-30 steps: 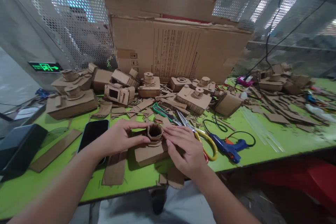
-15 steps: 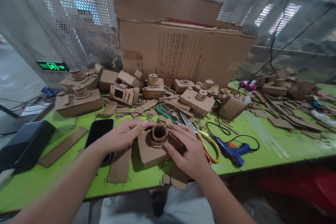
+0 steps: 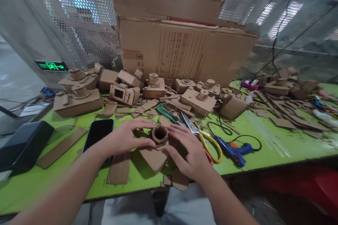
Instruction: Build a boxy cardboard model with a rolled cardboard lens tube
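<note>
A small cardboard camera (image 3: pixel 154 158) sits on the green table in front of me, turned so that one corner points towards me. From its top rises a short, hollow cardboard tube (image 3: pixel 160 140) with a dark opening and uneven layered rings at its base. My left hand (image 3: pixel 129 137) grips the tube's left side, thumb in front and fingers curled behind. On the other side, my right hand (image 3: pixel 186 149) has its thumb and fingertips against the tube and the camera. The right hand hides part of the camera body.
Scissors (image 3: pixel 210 144), a green cutter (image 3: pixel 167 113) and a blue glue gun (image 3: pixel 233 149) lie to the right. A phone (image 3: pixel 97 133) and cardboard strips (image 3: pixel 62 147) are at left. Several cardboard cameras (image 3: pixel 199 100) and scraps stand before a large box (image 3: pixel 185 49).
The cardboard camera has turned on the table, its near corner now towards me. My left thumb has moved from the tube's rim down to its front left side.
</note>
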### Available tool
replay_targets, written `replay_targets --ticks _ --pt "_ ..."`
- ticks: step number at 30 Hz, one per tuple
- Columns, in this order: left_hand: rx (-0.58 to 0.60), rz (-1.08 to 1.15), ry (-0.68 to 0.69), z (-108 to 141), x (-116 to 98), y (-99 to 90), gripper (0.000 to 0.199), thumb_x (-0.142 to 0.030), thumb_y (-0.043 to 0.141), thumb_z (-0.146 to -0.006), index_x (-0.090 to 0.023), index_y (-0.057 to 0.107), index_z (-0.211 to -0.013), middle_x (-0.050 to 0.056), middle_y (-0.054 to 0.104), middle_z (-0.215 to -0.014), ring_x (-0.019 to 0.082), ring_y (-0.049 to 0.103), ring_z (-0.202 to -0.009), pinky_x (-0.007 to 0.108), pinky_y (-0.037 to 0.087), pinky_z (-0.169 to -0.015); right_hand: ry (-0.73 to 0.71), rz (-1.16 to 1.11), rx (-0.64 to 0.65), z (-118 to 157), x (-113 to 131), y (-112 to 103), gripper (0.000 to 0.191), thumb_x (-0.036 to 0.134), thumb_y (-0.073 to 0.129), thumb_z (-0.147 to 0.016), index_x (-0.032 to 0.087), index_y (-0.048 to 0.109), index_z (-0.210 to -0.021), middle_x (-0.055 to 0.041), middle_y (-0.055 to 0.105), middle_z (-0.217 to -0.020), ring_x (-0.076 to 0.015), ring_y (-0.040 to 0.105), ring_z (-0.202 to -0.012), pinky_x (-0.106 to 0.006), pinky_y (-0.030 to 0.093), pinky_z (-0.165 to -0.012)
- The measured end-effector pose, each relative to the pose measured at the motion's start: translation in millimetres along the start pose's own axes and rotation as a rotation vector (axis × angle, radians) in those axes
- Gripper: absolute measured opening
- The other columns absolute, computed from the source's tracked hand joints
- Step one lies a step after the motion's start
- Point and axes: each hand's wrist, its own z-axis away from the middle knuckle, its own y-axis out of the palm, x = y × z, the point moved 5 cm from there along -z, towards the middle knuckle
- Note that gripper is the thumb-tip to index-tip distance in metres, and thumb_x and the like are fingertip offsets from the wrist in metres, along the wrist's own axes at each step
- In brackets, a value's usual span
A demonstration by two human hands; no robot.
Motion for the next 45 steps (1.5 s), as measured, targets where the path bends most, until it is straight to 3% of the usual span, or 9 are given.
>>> replay_targets --ticks 8,14,22,30,35,41,45 --pt "0.083 -0.034 0.046 3 -12 6.1 0.061 -0.055 0.094 -0.081 -0.03 0.081 -0.135 0.011 0.079 -0.14 0.033 0.071 -0.134 0.045 0.052 -0.122 -0.026 -0.021 0.031 -2 1 1 0.033 0.021 0.064 -0.108 0.023 0.072 -0.14 -0.0132 0.076 -0.146 -0.0313 0.066 -0.144 -0.056 0.057 -0.121" --pt "0.052 -0.014 0.04 4 -6 7.0 0.062 -0.053 0.097 -0.078 -0.028 0.081 -0.132 0.012 0.073 -0.145 0.034 0.068 -0.137 0.047 0.05 -0.124 -0.001 -0.025 -0.069 -2 2 -5 0.026 0.018 0.065 -0.106 0.025 0.078 -0.128 -0.0126 0.08 -0.139 -0.0312 0.071 -0.135 -0.054 0.062 -0.113" --pt "0.018 -0.001 0.019 4 -2 7.5 0.068 -0.053 0.102 -0.068 -0.03 0.082 -0.129 0.013 0.07 -0.144 0.034 0.068 -0.135 0.046 0.052 -0.122 -0.022 -0.033 -0.033 -3 3 -3 0.026 0.016 0.063 -0.107 0.025 0.079 -0.125 -0.0119 0.081 -0.136 -0.0311 0.071 -0.135 -0.055 0.061 -0.114" --pt "0.071 -0.042 0.011 7 -9 6.8 0.064 -0.051 0.095 -0.08 -0.03 0.075 -0.138 0.01 0.068 -0.15 0.033 0.064 -0.143 0.045 0.049 -0.125 0.1 -0.074 -0.125 -3 -5 -7 0.031 0.017 0.051 -0.113 0.026 0.074 -0.133 -0.0114 0.081 -0.13 -0.0254 0.074 -0.124 -0.046 0.063 -0.108" --pt "0.001 0.066 0.024 5 -15 -0.5 0.058 -0.046 0.092 -0.084 -0.025 0.075 -0.135 0.012 0.072 -0.145 0.034 0.067 -0.139 0.045 0.051 -0.123 0.164 -0.065 -0.181 3 -10 -9 0.026 0.027 0.056 -0.113 0.026 0.071 -0.134 -0.0146 0.075 -0.145 -0.0305 0.07 -0.135 -0.052 0.059 -0.115" --pt "-0.058 0.331 -0.049 6 -15 -2.4 0.063 -0.049 0.089 -0.087 -0.024 0.069 -0.141 0.014 0.071 -0.147 0.034 0.073 -0.133 0.041 0.06 -0.113 0.198 -0.175 -0.187 8 -17 -6 0.057 0.04 0.065 -0.111 0.025 0.051 -0.163 -0.0186 0.062 -0.162 -0.0341 0.064 -0.147 -0.055 0.057 -0.121" --pt "-0.059 0.347 -0.01 8 -21 -0.4 0.058 -0.041 0.089 -0.089 -0.025 0.069 -0.14 0.013 0.068 -0.153 0.033 0.07 -0.138 0.038 0.058 -0.116 0.219 -0.199 -0.103 9 -20 0 0.069 0.044 0.074 -0.105 0.026 0.047 -0.166 -0.0192 0.061 -0.163 -0.0356 0.066 -0.144 -0.056 0.058 -0.12"
